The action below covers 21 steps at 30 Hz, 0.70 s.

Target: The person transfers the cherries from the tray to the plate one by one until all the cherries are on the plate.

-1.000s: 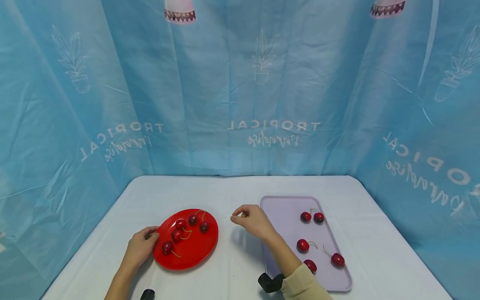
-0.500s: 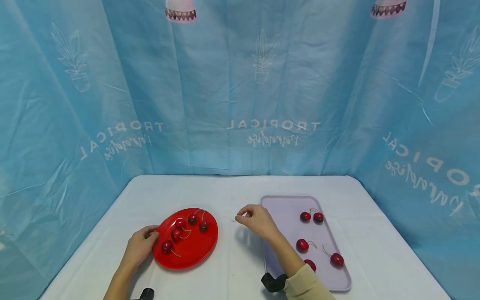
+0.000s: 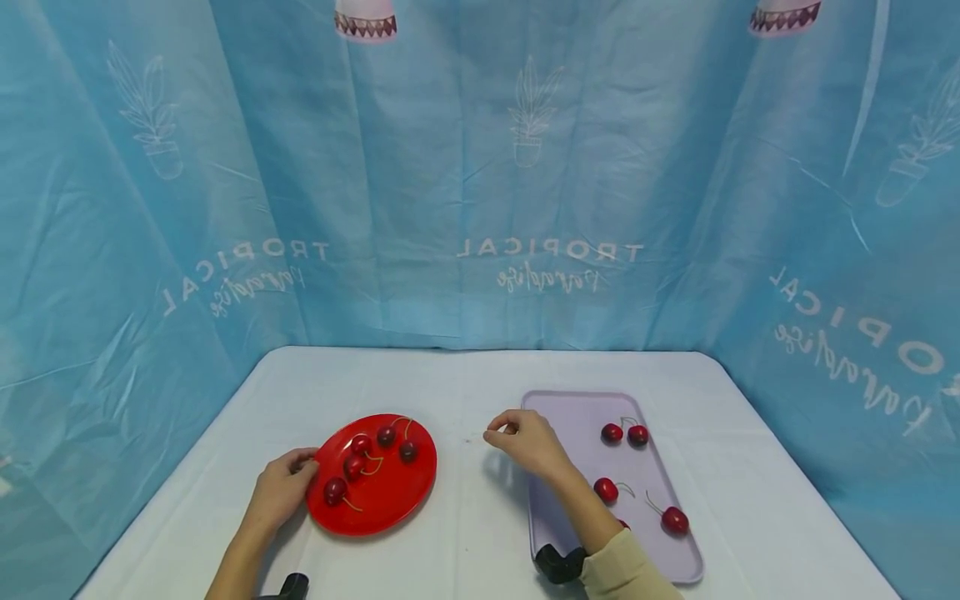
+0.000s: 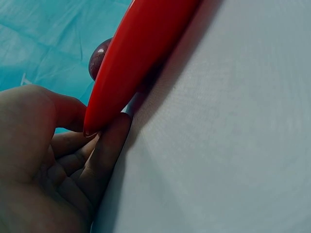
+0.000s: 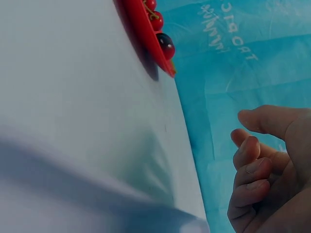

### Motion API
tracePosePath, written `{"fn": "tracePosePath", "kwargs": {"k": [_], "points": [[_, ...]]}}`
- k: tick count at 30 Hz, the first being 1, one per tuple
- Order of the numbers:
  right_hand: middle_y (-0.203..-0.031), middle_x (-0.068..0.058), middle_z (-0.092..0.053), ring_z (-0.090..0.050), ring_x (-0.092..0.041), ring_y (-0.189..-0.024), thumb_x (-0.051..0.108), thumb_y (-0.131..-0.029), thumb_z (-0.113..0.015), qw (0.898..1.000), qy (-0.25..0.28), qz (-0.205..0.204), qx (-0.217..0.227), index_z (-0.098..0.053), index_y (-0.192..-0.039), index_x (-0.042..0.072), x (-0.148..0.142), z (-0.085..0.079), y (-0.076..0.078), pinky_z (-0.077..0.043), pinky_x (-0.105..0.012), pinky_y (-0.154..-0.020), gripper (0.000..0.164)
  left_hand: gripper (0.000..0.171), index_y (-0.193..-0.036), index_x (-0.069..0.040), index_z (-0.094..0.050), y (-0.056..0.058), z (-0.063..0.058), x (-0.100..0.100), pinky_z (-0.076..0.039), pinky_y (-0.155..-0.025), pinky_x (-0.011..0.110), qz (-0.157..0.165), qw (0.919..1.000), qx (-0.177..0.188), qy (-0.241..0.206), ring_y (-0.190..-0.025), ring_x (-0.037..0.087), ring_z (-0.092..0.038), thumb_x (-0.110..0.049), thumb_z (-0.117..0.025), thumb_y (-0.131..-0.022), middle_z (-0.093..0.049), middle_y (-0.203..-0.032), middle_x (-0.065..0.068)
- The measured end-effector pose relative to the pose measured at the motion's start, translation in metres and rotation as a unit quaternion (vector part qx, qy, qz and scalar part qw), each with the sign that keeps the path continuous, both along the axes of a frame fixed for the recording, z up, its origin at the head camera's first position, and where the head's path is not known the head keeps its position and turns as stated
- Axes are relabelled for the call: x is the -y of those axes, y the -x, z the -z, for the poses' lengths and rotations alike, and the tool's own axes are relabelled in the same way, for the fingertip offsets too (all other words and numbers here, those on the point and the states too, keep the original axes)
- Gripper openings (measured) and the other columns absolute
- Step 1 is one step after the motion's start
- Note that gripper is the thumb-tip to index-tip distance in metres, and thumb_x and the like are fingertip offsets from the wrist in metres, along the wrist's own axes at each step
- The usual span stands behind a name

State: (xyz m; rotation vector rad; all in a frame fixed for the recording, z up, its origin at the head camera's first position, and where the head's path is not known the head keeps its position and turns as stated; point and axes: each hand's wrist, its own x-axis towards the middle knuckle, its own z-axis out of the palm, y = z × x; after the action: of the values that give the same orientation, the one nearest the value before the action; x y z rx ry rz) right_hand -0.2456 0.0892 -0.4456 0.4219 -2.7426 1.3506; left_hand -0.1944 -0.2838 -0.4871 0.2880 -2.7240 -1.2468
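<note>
Head view, right hand (image 3: 531, 442) loosely curled, shifted toward tray (image 3: 573, 412), left hand (image 3: 282, 487) pinching red plate (image 3: 392, 498)

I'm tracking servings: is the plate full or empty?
Partly filled: the head view shows five cherries on the plate, bare red surface beside them.

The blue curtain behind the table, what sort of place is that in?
Perhaps a little booth set up for filming: a blue printed curtain hangs on three sides of a white-topped table, where a red plate and a pale purple tray both hold cherries.
</note>
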Motion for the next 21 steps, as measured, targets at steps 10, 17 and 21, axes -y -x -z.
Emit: {"fn": "tracePosePath", "kwargs": {"k": [10,17,21], "points": [[-0.068,0.003,-0.057,-0.051,-0.015,-0.061,0.027,-0.085,-0.072,1.000,-0.008,0.007,-0.002,-0.072,-0.090,0.017,-0.016,0.001,0.001,-0.043,-0.032,-0.054,0.011,0.040,-0.127,0.006,-0.054,0.000,0.002,0.001,-0.052,-0.086,0.047,0.001,1.0000,0.002,-0.007,-0.108,0.040,-0.053,-0.017,-0.052,-0.095,-0.057,-0.119,0.027],[-0.068,0.003,-0.057,-0.051,-0.014,-0.060,0.028,-0.084,-0.072,1.000,-0.015,0.010,0.001,-0.072,-0.089,0.019,-0.024,0.004,0.003,-0.043,-0.031,-0.053,0.010,0.040,-0.128,0.006,-0.054,0.000,0.003,0.002,-0.052,-0.086,0.047,0.000,1.0000,0.002,-0.008,-0.108,0.040,-0.053,-0.017,-0.052,-0.095,-0.056,-0.120,0.028],[-0.068,0.003,-0.058,-0.051,-0.015,-0.060,0.028,-0.084,-0.072,1.000,-0.018,0.018,0.004,-0.072,-0.088,0.020,-0.029,0.005,0.003,-0.043,-0.031,-0.053,0.010,0.040,-0.127,0.007,-0.054,0.000,0.002,0.002,-0.053,-0.085,0.047,0.002,1.0000,-0.002,-0.008,-0.108,0.041,-0.053,-0.017,-0.052,-0.095,-0.056,-0.120,0.029]]}}
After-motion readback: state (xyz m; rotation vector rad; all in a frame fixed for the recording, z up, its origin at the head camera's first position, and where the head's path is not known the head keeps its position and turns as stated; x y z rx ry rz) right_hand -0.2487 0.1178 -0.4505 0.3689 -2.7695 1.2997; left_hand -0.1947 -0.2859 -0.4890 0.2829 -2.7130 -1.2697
